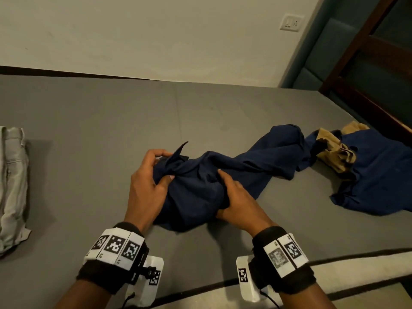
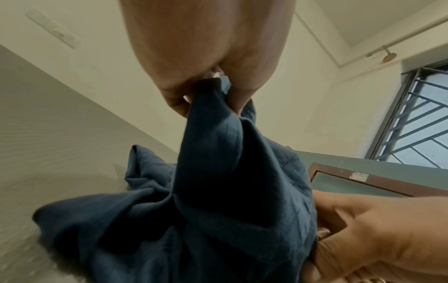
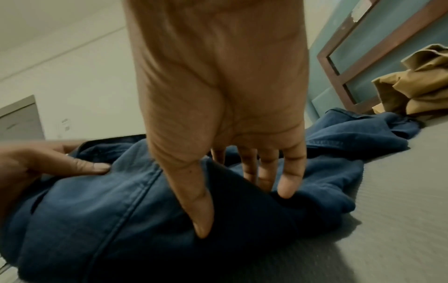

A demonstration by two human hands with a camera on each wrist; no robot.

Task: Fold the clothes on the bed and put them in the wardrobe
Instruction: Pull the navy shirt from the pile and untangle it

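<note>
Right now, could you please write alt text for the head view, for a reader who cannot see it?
Both hands, left hand and right hand, grip a crumpled navy garment on a grey bed. Folded light grey trousers lie far left; tan clothing lies right.

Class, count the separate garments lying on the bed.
4: grey folded one at left; navy one in both hands; blue one at right; tan one atop it. More may be hidden.
</note>
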